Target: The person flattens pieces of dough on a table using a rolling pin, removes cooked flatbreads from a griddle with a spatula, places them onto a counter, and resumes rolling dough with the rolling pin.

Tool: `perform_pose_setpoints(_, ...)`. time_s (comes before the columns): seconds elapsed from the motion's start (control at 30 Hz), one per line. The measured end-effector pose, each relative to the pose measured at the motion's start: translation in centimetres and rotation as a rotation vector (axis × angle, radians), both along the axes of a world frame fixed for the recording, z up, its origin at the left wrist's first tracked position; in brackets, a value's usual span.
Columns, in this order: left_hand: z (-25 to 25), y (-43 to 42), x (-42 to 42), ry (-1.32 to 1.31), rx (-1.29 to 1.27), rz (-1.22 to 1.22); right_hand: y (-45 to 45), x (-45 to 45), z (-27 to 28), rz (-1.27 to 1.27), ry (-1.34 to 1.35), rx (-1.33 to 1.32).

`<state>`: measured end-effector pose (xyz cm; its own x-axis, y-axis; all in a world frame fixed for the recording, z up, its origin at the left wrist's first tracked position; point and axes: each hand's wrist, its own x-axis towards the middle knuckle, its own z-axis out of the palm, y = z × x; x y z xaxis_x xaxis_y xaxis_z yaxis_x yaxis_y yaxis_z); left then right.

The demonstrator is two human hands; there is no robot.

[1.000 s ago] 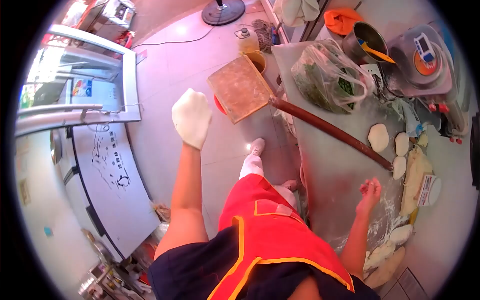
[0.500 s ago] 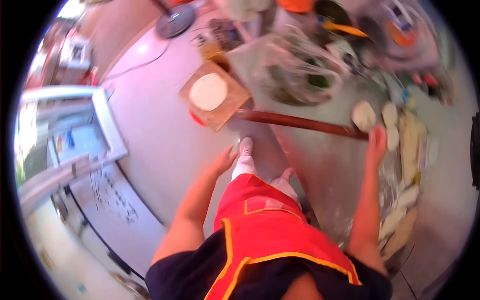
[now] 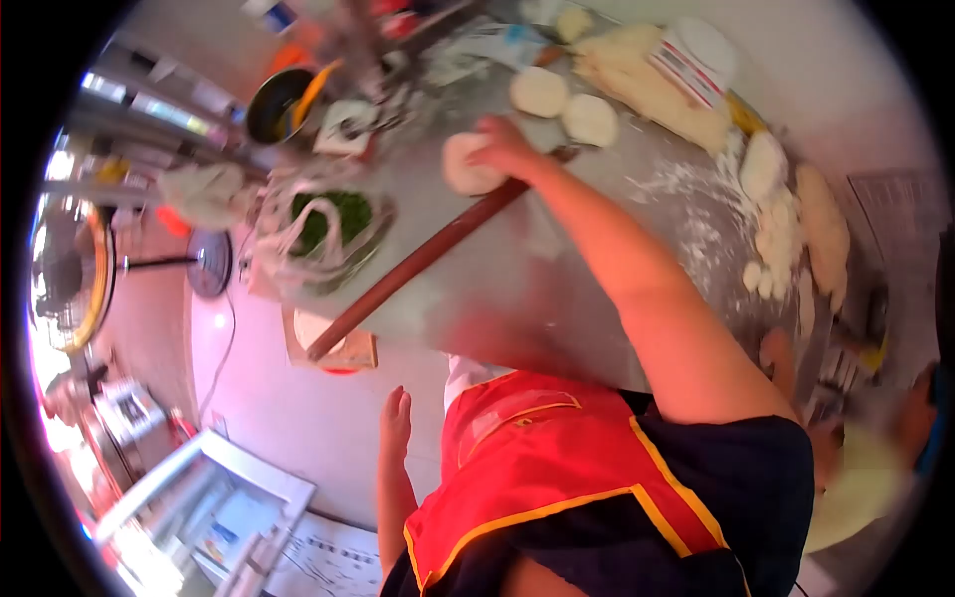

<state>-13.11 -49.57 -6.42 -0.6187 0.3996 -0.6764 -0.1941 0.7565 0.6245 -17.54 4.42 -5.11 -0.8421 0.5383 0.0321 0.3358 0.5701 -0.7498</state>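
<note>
My right hand (image 3: 502,149) reaches over the worktop with its fingers closed on the edge of a flat dough round (image 3: 468,167). A long dark-red rolling pin (image 3: 423,257) runs slantwise under my right wrist, its near-left end out past the table edge. Beneath that end is a square wooden board (image 3: 360,350) bearing a pale round, partly covered by the pin. My left hand (image 3: 395,418) hangs low beside my red apron, fingers stretched out, holding nothing. Two more dough rounds (image 3: 539,93) lie just beyond my right hand.
A plastic bag of greens (image 3: 338,221) sits left of the pin. Flour, small dough pieces (image 3: 776,239) and long dough slabs (image 3: 824,234) line the right side. A dark bowl (image 3: 279,107) stands at the back left. Another person's hand (image 3: 779,360) shows at the right edge.
My view has turned to the right, bringing more dough and another person into sight. My right hand, earlier at the rolling pin's end beside the dough round, now has its fingers on that round.
</note>
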Motion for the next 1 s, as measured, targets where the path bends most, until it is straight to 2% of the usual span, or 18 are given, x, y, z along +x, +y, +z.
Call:
perform_pose_setpoints(0.1,4.1,4.5,-0.1,0.029,0.046,-0.194,-3.3,1.4,3.3,0.007,0.084,-0.069)
perform_pose_setpoints(0.17,7.6,9.3,0.5,0.014,0.036,-0.308,-4.1,3.6,6.3,-0.12,0.177,-0.259)
perform_pose_setpoints(0.2,8.9,11.3,0.8,0.018,0.077,-0.363,-3.9,5.3,7.6,-0.191,0.258,-0.249)
perform_pose_setpoints(0.3,11.0,17.0,2.2,0.052,0.189,-0.523,-1.2,13.2,9.7,-0.372,0.544,-0.56)
perform_pose_setpoints(0.37,11.4,19.9,3.6,0.108,0.252,-0.625,1.3,19.9,10.9,-0.504,0.573,-0.603)
perform_pose_setpoints(0.5,12.0,24.9,6.0,0.065,0.269,-0.713,8.7,31.1,8.3,-0.913,0.528,-0.743)
perform_pose_setpoints(0.6,10.9,27.6,8.3,0.063,0.294,-0.728,13.8,35.2,3.8,-1.004,0.59,-0.892)
perform_pose_setpoints(0.7,12.5,30.1,10.3,0.09,0.248,-0.708,16.5,36.6,1.3,-0.852,-0.314,0.151)
perform_pose_setpoints(0.73,12.7,30.4,10.9,0.096,0.257,-0.692,16.7,36.7,1.1,-0.88,-0.223,0.273)
perform_pose_setpoints(0.83,11.6,31.8,12.0,0.15,0.299,-0.66,18.1,36.8,-1.1,-0.656,0.117,0.173)
perform_pose_setpoints(0.93,11.1,34.1,12.8,0.34,0.356,-0.709,14.2,35.1,-2.9,-0.721,0.132,0.206)
perform_pose_setpoints(1.0,9.9,36.5,13.4,0.42,0.379,-0.684,9.5,33.9,-2.9,-0.669,0.206,0.143)
